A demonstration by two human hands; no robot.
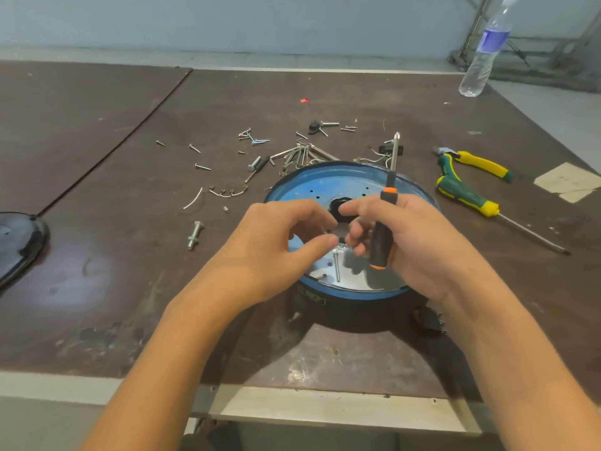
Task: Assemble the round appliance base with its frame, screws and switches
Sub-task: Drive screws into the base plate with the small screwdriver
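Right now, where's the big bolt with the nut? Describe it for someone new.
Find the round blue base on the brown table. To its left, a silver bolt lies alone, nearer the person than the scattered screws. It is thick, unlike those thin screws, and carries a nut.

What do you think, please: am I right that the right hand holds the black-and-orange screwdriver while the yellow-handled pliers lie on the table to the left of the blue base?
Not quite. The head view shows the yellow-handled pliers lying on the table to the right of the blue base, not the left. The right hand does hold the black-and-orange screwdriver.
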